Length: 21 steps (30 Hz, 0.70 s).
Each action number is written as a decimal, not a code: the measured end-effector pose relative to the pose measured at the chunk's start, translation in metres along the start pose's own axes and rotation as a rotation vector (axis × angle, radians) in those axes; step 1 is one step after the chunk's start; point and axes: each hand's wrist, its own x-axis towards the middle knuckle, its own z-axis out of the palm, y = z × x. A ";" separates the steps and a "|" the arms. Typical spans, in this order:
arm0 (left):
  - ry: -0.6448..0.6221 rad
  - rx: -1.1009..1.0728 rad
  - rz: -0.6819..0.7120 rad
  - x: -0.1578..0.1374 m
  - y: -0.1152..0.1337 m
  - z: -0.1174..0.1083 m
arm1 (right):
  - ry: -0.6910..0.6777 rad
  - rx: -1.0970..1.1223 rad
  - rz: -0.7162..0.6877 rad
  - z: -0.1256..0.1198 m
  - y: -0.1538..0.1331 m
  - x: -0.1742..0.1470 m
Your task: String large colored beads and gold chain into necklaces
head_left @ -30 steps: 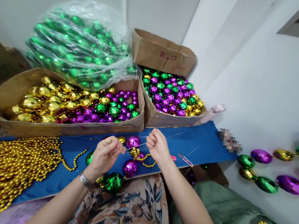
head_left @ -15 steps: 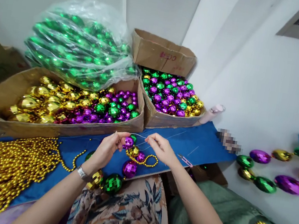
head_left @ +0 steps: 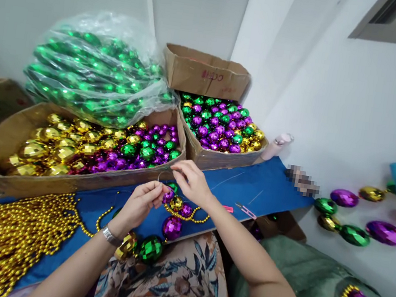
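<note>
My left hand (head_left: pixel 143 205), a watch on its wrist, pinches a thin pale string (head_left: pixel 160 175) beside a small faceted purple ball (head_left: pixel 168 196). The string curves up in a loop from those fingertips toward my right hand (head_left: pixel 192 183), whose thumb and forefinger are closed at its far side. Below the hands lies a strand of balls: a small gold ball (head_left: pixel 176 203), a larger purple ball (head_left: pixel 172 227), a large green ball (head_left: pixel 151 248) and a gold ball (head_left: pixel 127 246). A short gold bead chain (head_left: pixel 197 215) curls beside them.
Boxes of gold, purple and green balls (head_left: pixel 65 152) (head_left: pixel 219 127) stand behind, with a clear bag of green balls (head_left: pixel 93 78) on top. Gold bead strands (head_left: pixel 10 234) cover the left of the blue cloth (head_left: pixel 267 183). Thread snips (head_left: pixel 246 211) and a pink bottle (head_left: pixel 277 146) lie right.
My right hand has moved up and left over the strand, and the string, earlier stretched between both hands, now bends into a loop. A pink-red item has come into view beside the snips.
</note>
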 end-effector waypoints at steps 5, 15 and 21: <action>0.006 -0.076 -0.008 -0.001 -0.003 -0.005 | -0.171 0.137 0.125 0.008 0.003 -0.025; 0.018 0.015 0.028 0.001 -0.003 -0.008 | -0.257 0.786 0.677 0.040 0.002 -0.055; -0.017 0.156 0.043 -0.001 -0.001 -0.004 | -0.239 0.471 0.502 0.052 -0.011 -0.047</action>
